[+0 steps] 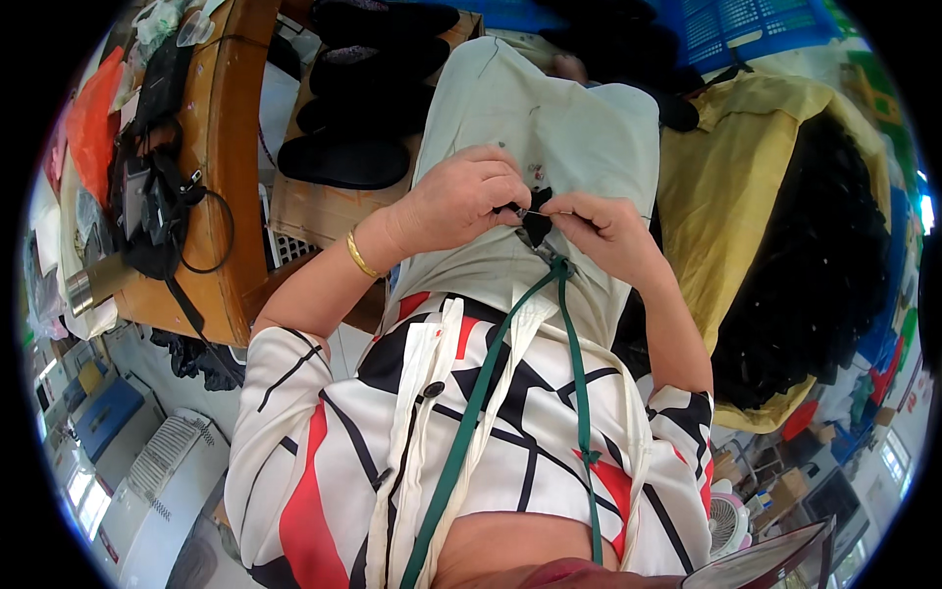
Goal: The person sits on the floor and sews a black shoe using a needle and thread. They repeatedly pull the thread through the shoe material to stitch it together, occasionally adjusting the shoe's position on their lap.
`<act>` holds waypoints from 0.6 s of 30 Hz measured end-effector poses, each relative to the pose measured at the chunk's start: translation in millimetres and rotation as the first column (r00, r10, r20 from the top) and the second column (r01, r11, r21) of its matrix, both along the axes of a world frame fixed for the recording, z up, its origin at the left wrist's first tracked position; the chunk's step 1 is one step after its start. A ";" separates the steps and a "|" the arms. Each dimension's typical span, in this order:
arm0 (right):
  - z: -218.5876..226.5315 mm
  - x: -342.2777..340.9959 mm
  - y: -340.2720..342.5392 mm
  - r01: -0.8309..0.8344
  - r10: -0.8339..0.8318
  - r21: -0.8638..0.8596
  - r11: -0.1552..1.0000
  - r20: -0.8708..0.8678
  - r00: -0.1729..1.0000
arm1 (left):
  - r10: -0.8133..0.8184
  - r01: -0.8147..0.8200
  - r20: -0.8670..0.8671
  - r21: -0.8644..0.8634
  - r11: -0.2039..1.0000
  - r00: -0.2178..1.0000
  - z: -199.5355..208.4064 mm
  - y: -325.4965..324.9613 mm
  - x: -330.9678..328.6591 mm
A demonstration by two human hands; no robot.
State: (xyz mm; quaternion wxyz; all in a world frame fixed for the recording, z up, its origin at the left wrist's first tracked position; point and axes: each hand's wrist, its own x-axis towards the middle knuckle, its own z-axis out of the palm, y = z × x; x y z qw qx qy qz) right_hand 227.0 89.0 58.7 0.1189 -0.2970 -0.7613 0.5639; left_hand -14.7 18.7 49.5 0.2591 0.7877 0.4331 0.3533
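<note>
A small black piece (537, 232) is pinched by the left hand (463, 199), and a thin strand (532, 212) apparently by the right hand (606, 231), likely for fine control, over the middle of the apron (589, 128); past its right edge, black items (814, 275) are kept together by a yellow sack (716, 162).

at left, on a brown wooden table (224, 93), a black bag (147, 231) with a trailing strap (186, 306), and near it an orange-red plastic bag (90, 128). right of that, dark slippers (343, 162) in a row on cardboard (314, 211). at upper right, a blue plastic basket (751, 29); below, a yellow sack (731, 162) heaped with black material (814, 265). at lower left, a white louvered appliance (167, 456); at lower right, a small fan (724, 520).
</note>
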 end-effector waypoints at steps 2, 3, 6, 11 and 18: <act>0.6 1.1 1.1 -0.005 0.006 -0.049 0.999 0.008 1.000 | -0.003 0.003 0.001 0.008 1.000 1.000 -2.9 0.5 -0.8; -0.3 1.5 1.4 -0.008 0.008 -0.055 0.998 0.001 1.000 | -0.006 0.006 0.000 0.013 1.000 1.000 -3.8 0.7 -0.9; -2.0 1.7 2.4 -0.024 0.023 -0.068 0.997 -0.013 1.000 | 0.003 -0.002 -0.015 0.033 0.999 1.000 -4.1 0.4 -0.5; -2.3 0.4 3.0 -0.030 0.029 -0.173 0.984 -0.007 1.000 | -0.010 0.010 0.004 0.027 1.000 1.000 -4.5 -1.3 0.0; -27.5 4.6 -12.9 0.004 -0.052 -0.483 0.876 -0.086 0.995 | -0.016 0.017 0.153 -0.010 1.000 0.988 -15.9 -9.4 4.6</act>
